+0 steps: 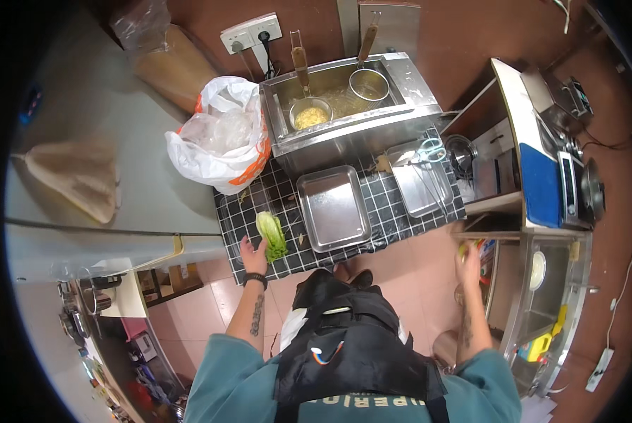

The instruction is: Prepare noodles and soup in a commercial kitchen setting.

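My left hand [254, 256] has its fingers apart beside a small head of romaine lettuce [271, 237] on a black and white checked cloth [384, 206]. Well to the right, my right hand [469, 261] hangs past the table's edge near the shelf; it is blurred, so its grip is unclear. A rectangular steel tray [333, 209] lies right of the lettuce. Behind it stands a steel boiler [353, 129] of bubbling liquid. One wire strainer [310, 113] in it holds yellow noodles; the other strainer [369, 84] shows none.
A white plastic bag [215, 143] stands left of the boiler. A second steel tray [419, 182] bears light-blue-handled scissors [431, 150] and tongs. At the right are a shelf unit, a blue mat [540, 185] and a sink [548, 296] with a yellow bottle [539, 347].
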Demonstrator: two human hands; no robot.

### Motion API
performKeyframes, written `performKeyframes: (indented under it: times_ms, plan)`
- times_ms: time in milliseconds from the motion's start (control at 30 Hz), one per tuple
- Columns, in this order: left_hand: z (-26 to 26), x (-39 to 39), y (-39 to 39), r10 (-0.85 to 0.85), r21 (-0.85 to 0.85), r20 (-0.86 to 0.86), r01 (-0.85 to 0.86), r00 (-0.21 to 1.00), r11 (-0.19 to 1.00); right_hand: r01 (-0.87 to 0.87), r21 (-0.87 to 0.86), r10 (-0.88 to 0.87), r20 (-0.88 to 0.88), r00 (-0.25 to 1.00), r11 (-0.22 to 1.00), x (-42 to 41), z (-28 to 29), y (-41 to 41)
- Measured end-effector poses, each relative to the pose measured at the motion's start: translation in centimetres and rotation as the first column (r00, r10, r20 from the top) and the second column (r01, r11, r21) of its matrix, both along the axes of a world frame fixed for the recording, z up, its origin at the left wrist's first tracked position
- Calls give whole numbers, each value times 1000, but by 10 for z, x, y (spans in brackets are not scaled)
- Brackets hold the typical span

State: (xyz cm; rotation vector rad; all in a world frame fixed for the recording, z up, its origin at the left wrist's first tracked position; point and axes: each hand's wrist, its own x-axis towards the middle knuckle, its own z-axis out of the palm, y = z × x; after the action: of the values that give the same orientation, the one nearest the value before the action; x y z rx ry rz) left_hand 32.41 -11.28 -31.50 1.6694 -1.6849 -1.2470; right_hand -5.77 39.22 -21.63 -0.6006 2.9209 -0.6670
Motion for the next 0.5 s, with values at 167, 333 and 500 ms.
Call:
performKeyframes:
  times_ms: [167, 333, 500]
  plan:
    - [29, 10, 9, 40, 1, -86, -40, 995, 999, -109, 277, 132, -65, 989, 955, -113, -14, -128]
    - [43, 47, 44, 167, -54, -9, -167, 986, 984, -180, 462, 198, 10, 980, 868, -139, -50, -155]
    - [32, 83, 115, 294, 19, 163, -301, 942, 953, -271, 302, 201, 243, 949, 914, -164, -2, -136]
